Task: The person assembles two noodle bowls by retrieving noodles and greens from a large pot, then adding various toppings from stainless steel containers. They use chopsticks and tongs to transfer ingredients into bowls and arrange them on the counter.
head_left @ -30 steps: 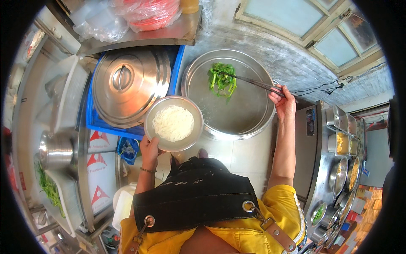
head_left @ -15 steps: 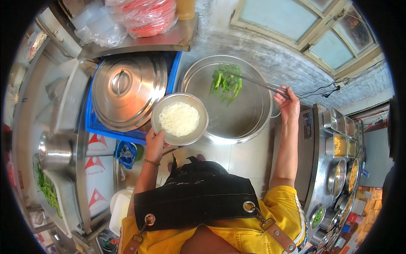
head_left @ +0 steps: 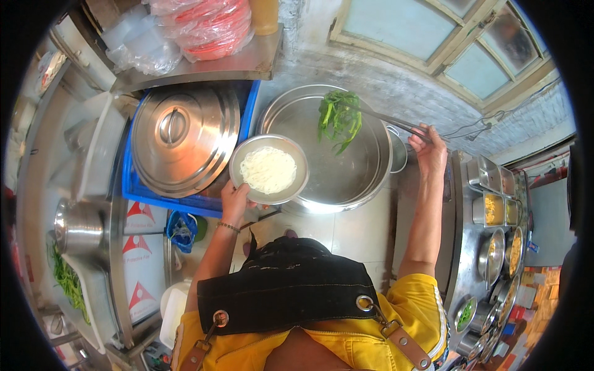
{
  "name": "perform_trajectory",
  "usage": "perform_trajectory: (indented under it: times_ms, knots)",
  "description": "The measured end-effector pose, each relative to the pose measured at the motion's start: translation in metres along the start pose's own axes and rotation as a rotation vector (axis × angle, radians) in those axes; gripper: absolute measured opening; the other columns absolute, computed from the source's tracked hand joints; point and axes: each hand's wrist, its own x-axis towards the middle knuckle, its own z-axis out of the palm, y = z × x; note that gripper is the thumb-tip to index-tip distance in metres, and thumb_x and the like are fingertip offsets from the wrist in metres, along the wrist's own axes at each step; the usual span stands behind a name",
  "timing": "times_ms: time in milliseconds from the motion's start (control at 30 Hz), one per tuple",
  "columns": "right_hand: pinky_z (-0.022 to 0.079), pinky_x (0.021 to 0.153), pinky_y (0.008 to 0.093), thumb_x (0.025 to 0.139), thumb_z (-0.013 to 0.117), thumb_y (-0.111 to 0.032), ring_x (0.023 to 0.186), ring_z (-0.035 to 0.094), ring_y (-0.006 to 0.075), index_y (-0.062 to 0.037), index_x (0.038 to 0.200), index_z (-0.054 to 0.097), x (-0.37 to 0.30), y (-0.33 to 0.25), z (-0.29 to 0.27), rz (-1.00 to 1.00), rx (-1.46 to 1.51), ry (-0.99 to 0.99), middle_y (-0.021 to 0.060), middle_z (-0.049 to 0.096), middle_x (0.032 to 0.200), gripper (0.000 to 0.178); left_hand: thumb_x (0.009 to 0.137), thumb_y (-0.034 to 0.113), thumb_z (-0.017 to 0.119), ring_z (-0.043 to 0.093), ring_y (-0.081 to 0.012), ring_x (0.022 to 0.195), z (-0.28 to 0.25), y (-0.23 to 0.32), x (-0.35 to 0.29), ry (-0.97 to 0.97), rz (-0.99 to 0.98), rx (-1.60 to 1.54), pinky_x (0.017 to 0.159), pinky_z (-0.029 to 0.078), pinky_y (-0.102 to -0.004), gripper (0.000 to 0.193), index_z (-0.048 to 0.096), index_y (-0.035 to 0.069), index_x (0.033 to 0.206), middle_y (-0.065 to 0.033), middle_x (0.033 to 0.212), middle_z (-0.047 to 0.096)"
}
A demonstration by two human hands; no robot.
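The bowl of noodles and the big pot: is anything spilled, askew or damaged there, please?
Nothing stands out. The noodles lie inside the bowl in the left hand, and the greens hang over the pot from chopsticks in the right hand. I see no spill or damage.

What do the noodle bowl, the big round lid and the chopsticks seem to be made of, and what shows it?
Noodle bowl: metal, probably stainless steel, satin grey, with a brighter rim.
Big round lid: polished metal, likely stainless steel; streaky reflections spread across it.
Chopsticks: dark, slim and straight, perhaps wood or plastic; no grain shows clearly enough to tell.
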Motion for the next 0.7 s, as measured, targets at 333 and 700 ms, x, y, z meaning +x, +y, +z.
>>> perform_trajectory:
  times_ms: [333, 700]
  knots:
    - [0.060, 0.068, 0.0367, 0.094, 0.052, -0.023, 0.068, 0.068, 0.0233, 0.0071, 0.106, 0.058, -0.018, -0.048, 0.041, -0.068, 0.202, -0.212, 0.0242, 0.066, 0.090, 0.033, 0.082, 0.010, 0.054, 0.064, -0.0153, 0.061, 0.027, 0.009, 0.020, -0.038, -0.010, 0.013, 0.048, 0.052, -0.0253, 0.030, 0.056, 0.001, 0.110, -0.0093, 0.087, 0.065]
    - [0.058, 0.060, 0.0321, 0.093, 0.052, -0.023, 0.063, 0.067, 0.0224, 0.0069, 0.105, 0.058, -0.040, 0.058, 0.090, 0.233, -0.133, -0.241, 0.0222, 0.065, 0.085, 0.032, 0.082, 0.005, 0.053, 0.062, -0.0139, 0.063, 0.026, 0.036, 0.003, -0.084, 0.082, -0.090, 0.047, 0.052, -0.0231, 0.024, 0.056, -0.002, 0.105, -0.0096, 0.089, 0.063]
